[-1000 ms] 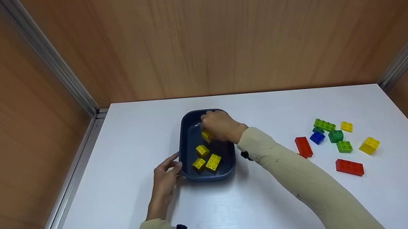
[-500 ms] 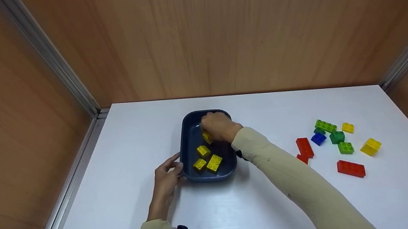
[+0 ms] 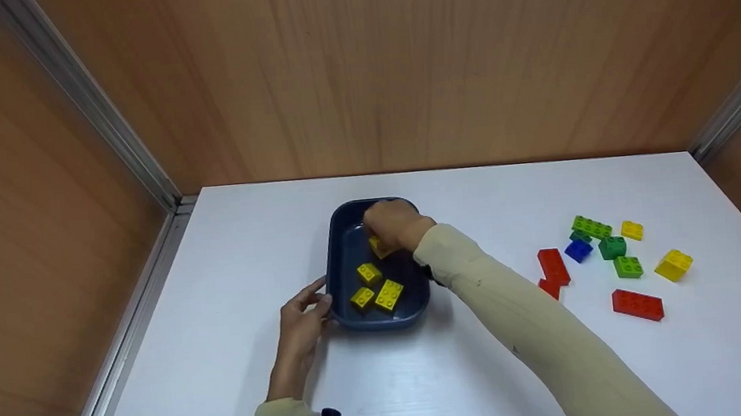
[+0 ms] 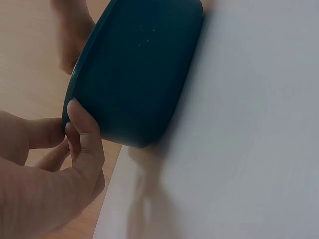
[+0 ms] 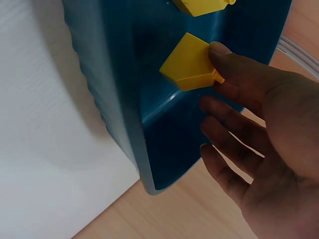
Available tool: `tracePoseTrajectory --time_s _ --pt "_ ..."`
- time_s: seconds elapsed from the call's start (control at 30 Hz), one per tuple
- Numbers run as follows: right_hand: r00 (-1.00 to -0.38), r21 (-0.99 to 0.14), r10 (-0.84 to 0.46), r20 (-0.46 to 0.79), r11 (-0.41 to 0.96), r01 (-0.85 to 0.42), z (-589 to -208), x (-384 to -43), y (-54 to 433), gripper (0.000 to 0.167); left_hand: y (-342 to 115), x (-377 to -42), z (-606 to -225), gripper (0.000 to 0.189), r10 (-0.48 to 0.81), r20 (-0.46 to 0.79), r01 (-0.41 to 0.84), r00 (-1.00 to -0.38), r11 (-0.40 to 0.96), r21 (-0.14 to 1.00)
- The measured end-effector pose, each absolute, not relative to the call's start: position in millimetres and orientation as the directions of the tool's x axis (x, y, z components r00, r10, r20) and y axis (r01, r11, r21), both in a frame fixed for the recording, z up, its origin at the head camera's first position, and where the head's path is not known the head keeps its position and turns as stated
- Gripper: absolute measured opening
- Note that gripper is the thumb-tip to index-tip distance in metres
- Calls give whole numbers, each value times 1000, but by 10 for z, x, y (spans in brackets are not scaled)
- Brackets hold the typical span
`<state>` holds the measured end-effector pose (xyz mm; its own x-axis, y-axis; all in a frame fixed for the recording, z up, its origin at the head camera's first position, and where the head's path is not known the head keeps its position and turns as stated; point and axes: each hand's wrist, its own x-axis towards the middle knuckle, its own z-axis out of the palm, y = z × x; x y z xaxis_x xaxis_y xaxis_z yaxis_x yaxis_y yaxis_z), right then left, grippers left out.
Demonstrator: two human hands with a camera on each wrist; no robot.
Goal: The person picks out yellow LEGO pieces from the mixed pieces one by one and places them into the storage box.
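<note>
A white surface [image 3: 479,204] holds a blue tray [image 3: 382,325], its left rim pinched by the left hand [image 3: 302,327], apparently to steady it, while the right hand [image 3: 394,223], spare fingers loosely spread, pinches a yellow brick [image 5: 187,62] in the far half.

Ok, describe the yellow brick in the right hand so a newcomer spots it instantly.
On the white table, find the dark blue tray that the left hand grips. Inside, toward the far end, the right hand pinches the yellow brick. That grip sets it apart: the tray's other three yellow bricks touch neither hand.
</note>
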<state>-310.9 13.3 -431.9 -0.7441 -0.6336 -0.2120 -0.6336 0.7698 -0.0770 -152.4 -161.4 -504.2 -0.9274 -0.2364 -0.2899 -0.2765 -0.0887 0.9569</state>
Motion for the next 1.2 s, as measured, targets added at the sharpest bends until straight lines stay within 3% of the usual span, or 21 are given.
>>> tracePoseTrajectory --time_s 0.5,1.03,1.2 --pt "-747 -121 -608 -269 791 -600 -4393 -3068 83 28 -1588 -1525 -5042 40 -237 -296 -285 -926 -77 955" --pt "-767 -130 -586 -261 809 -573 -4406 -3025 145 28 -1585 -1552 -5028 39 -238 -298 -288 -924 -78 954" --pt "-762 -132 -613 -208 790 -599 -4364 -3032 195 25 -1608 -1546 -5035 39 -237 -297 -287 -925 -78 955"
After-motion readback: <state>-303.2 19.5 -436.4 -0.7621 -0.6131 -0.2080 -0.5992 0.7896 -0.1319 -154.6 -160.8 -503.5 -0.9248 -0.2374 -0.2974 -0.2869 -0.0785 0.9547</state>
